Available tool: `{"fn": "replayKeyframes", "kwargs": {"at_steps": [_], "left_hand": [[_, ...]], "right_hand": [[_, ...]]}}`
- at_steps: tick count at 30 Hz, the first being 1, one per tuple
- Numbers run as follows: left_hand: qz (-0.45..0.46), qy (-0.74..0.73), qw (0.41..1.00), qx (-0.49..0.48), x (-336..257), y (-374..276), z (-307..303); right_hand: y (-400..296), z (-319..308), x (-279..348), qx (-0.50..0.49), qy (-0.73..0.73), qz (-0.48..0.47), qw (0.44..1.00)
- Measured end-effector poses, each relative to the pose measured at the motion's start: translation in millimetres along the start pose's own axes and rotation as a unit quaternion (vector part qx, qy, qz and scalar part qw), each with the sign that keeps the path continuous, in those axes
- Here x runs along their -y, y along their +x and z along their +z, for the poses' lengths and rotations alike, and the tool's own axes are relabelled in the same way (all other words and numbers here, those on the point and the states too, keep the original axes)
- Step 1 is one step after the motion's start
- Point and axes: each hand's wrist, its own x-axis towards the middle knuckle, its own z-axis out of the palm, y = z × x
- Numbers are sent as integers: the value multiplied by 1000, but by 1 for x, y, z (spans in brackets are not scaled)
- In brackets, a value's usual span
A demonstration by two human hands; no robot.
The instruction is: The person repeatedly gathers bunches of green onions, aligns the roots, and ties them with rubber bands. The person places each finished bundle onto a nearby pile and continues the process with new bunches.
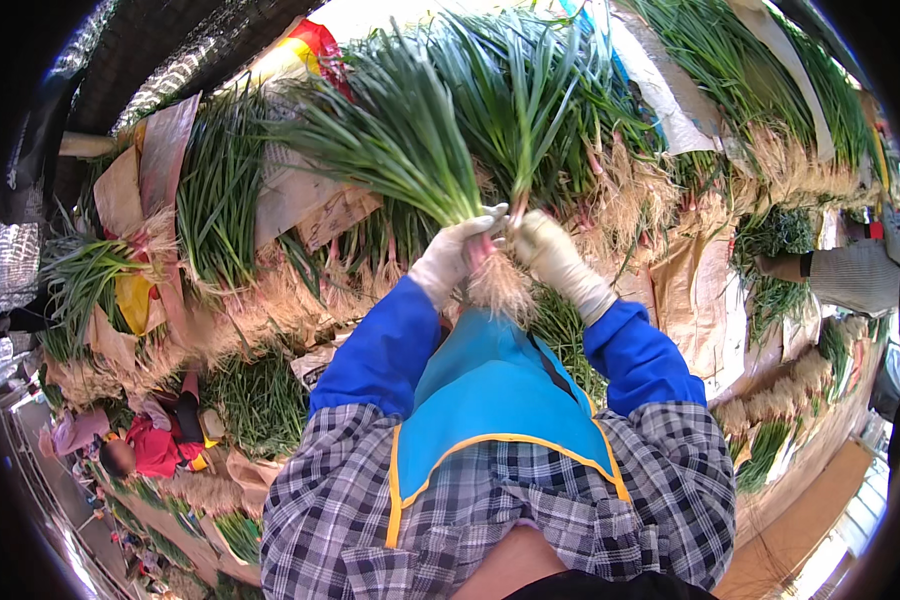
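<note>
My left hand (454, 253), in a pale work glove, is closed around a thick bunch of green garlic plants (420, 142) near the pinkish stem bases, with its roots hanging toward the blue apron (506, 382). Close beside it, my gloved right hand (547, 247) grips a smaller bunch of the plants (523, 161) by the stem bases. Both bunches point their leaves away from me. Behind them lies a long heap of similar plants with roots toward me (630, 187).
Sacking sheets (697, 292) and loose leaves (259, 405) lie around the heap. A tied bunch (112, 259) is at the left. A person in red (154, 446) is at the lower left; another person's grey sleeve (855, 277) is at the right. More rows of plants lie behind me.
</note>
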Motion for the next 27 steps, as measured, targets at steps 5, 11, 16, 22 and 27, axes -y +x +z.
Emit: {"fn": "replayKeyframes", "kwargs": {"at_steps": [5,11,16,22,27], "left_hand": [[-85,38,996,-11,8,10,-16],[-42,55,998,6,22,13,-28],[-74,151,985,-36,12,-5,-14],[-67,155,982,-80,46,10,-15],[-93,282,945,-138,34,-2,-7]], "right_hand": [[-26,21,5,140,-82,-48,986],[-23,16,16,139,-88,-31,986],[-12,-10,21,-68,254,259,929],[43,47,-49,-213,255,228,915],[28,66,-29,-306,415,287,807]]}}
